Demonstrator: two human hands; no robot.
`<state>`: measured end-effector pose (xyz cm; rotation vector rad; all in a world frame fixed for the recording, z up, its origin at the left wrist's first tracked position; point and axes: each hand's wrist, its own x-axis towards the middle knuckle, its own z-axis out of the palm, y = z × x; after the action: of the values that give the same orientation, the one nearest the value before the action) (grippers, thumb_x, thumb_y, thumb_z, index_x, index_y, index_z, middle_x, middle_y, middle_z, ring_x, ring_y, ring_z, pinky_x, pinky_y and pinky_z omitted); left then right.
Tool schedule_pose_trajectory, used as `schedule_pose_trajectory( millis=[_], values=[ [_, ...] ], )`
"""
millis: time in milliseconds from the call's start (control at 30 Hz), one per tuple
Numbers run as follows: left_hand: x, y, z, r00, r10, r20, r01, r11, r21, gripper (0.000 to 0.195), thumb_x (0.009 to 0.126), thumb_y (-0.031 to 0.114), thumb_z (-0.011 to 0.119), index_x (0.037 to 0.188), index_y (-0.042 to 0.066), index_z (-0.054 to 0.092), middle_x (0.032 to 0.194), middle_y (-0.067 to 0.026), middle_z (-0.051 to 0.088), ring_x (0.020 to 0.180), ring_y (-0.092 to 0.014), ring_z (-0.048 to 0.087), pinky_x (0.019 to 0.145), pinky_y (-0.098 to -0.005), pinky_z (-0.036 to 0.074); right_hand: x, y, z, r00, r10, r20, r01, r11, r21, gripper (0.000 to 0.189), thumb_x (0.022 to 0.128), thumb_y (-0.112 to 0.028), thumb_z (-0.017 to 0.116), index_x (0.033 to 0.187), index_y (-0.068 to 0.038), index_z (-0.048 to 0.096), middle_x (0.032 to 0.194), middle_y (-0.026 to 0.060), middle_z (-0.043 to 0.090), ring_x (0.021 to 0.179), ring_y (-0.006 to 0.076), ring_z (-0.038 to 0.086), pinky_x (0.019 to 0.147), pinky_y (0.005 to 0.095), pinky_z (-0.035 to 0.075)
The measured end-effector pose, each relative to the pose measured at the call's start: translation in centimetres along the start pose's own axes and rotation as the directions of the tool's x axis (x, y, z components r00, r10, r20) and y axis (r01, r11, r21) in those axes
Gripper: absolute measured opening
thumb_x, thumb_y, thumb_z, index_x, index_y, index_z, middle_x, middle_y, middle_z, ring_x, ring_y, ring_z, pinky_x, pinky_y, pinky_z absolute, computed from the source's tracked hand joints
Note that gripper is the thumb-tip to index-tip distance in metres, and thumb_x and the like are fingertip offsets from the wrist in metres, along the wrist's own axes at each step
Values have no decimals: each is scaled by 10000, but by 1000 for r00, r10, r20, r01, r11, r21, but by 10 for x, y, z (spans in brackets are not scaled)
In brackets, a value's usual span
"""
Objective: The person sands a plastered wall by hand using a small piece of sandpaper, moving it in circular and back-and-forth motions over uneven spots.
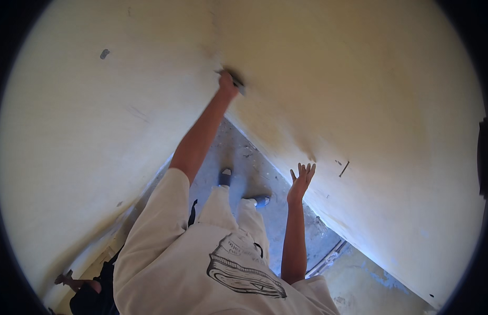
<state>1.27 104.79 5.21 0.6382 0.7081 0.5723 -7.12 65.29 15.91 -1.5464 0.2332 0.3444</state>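
Note:
My left hand reaches far forward into the corner where two pale walls meet. It grips a flat, trowel-like hand tool, blurred and held up to the wall surface; its exact kind is unclear. Fingers spread, my right hand is raised with nothing in it beside the right wall. Its fingertips are close to that wall, but contact cannot be made out. To the left, the other wall runs alongside my outstretched arm.
Below is a grey, debris-speckled floor. Long thin strips lie near the right wall's base. That wall bears a narrow dark mark; the left one has a grey patch. Another person in dark clothing is at lower left.

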Motion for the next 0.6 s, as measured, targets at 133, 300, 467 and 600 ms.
schedule_pose_trajectory(
  millis=[133, 300, 467, 600],
  values=[
    [-7, -2, 21, 974, 214, -70, -217, 975, -54, 540, 958, 509, 330, 1136, 32, 511, 1099, -57, 566, 927, -198, 561, 850, -286, 439, -6, 3, -4, 1000, -19, 2, 19, 1000, -16, 679, 950, -289, 453, 1461, -93, 50, 1507, 167, 116, 1329, 312, 315, 1002, 474, 375],
    [-152, -85, 60, 960, -281, 14, 281, 955, -95, 568, 983, 473, 292, 1401, 88, 298, 1322, -33, 441, 1182, -146, 422, 1031, -299, 307, -17, 26, -6, 995, 95, 26, -94, 995, -29, 662, 953, -251, 440, 1466, -117, 43, 1506, 158, 125, 1317, 304, 332, 991, 444, 389],
    [-75, -32, 48, 978, -44, -204, 28, 997, -78, 528, 978, 470, 321, 1237, 36, 473, 1157, -70, 550, 1042, -197, 520, 899, -331, 416, -9, 22, -1, 994, 103, 41, -105, 994, 37, 651, 962, -276, 422, 1463, -115, 40, 1497, 164, 152, 1304, 301, 353, 1000, 462, 375],
    [-16, 18, 34, 929, 207, -307, -219, 976, -7, 599, 965, 511, 318, 1069, -28, 555, 975, -101, 591, 860, -195, 539, 761, -329, 446, -2, 11, 11, 996, 30, 80, -36, 996, 80, 693, 940, -330, 480, 1457, -102, 78, 1487, 154, 183, 1287, 304, 378, 998, 487, 366]
  ],
)
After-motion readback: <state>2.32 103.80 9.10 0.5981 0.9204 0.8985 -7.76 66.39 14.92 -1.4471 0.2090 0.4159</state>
